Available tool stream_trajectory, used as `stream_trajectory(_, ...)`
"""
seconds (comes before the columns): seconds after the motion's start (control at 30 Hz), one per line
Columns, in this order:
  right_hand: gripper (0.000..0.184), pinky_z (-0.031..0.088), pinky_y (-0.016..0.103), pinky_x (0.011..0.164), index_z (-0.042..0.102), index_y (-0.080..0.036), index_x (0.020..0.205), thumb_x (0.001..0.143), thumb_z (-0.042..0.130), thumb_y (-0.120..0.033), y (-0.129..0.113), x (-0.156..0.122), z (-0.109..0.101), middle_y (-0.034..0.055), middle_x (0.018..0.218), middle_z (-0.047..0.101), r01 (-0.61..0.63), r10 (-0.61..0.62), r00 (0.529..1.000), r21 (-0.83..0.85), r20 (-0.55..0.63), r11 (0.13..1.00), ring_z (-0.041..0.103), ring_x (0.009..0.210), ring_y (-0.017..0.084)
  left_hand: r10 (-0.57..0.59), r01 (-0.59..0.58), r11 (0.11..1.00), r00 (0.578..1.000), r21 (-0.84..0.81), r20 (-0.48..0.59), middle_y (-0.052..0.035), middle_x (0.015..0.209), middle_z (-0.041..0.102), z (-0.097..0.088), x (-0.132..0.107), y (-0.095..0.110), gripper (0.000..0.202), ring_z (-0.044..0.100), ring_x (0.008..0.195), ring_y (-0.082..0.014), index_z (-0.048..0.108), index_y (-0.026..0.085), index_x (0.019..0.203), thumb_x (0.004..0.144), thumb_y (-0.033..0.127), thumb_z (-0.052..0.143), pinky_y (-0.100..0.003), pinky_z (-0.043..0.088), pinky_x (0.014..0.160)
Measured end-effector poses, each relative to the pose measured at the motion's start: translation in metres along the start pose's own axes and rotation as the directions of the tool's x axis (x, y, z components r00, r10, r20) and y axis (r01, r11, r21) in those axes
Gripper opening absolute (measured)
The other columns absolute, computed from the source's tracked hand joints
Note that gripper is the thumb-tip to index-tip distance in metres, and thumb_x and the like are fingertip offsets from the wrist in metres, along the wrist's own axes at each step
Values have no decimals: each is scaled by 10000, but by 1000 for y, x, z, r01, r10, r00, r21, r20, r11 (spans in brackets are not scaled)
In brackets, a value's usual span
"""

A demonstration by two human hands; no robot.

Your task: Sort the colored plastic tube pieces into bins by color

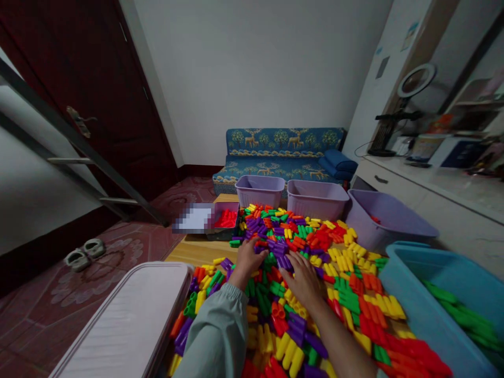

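Colourful plastic toy pieces (264, 299), finger-shaped tubes in red, yellow, green, purple and orange, are heaped over the wooden table (197, 248). My left hand (249, 258) reaches into the middle of the heap, thumb and fingers apart, beside purple and red pieces; its fingertips are partly hidden among them. To its right, my right hand (302, 276) rests over the pile with its fingers spread. Purple pieces (280, 251) lie between the two hands, close to the right fingertips. I see nothing clearly gripped in either hand.
Three lilac bins (260, 191) line the far and right edges. A blue bin (409, 273) with green pieces stands at right. A dark box (222, 236) holds red pieces at far left. A pale lid or bin (129, 320) lies near left. Behind is a blue patterned sofa (271, 165).
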State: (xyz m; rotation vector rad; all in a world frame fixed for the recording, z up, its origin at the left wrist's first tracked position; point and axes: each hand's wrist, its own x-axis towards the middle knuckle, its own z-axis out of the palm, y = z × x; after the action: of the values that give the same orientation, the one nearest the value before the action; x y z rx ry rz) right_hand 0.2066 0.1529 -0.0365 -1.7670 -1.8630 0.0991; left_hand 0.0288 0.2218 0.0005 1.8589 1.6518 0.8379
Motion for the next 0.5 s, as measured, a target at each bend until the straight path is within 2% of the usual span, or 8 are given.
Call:
stream_trajectory(0.13,401,348,435,1057,599,-154,1170,806,514,-300,-2,1,-4,110,1277,577,-53,54,998,46,-28,998,474,1227,265,244,-240,969,968,-62,57,-97,1229,581,10,-16,6,490,521,1153,-235,595,209,1225,748,316,631,-335,385,1000)
stream_trajectory(0.23,358,389,418,1024,628,-183,1099,760,540,-256,-3,5,-9,101,1197,623,-79,84,996,107,-42,991,533,1156,261,320,-327,942,943,71,90,-59,1291,550,9,-27,6,516,443,1233,-265,591,289,1229,719,311,664,-393,335,1044)
stream_trajectory(0.3,347,427,402,981,632,-182,1069,736,546,-234,-2,6,-12,107,1126,653,-115,123,991,150,-50,982,573,1097,258,285,-296,941,955,165,87,-59,1336,513,8,-31,5,547,420,1251,-286,573,306,1248,713,355,676,-413,330,1038)
stream_trajectory(0.37,336,462,389,930,626,-181,1047,724,541,-220,0,7,-14,103,1056,674,-158,173,983,196,-58,968,607,1030,252,218,-228,952,973,205,72,-86,1334,505,6,-32,4,564,457,1217,-279,554,269,1273,734,401,656,-382,360,1009)
stream_trajectory(0.5,286,507,378,839,596,-200,1023,753,517,-251,5,5,-13,71,953,689,-211,243,968,313,-67,926,648,919,240,126,-135,964,991,231,53,-117,1222,558,5,-31,3,545,540,1113,-250,546,214,1278,768,393,618,-315,410,931)
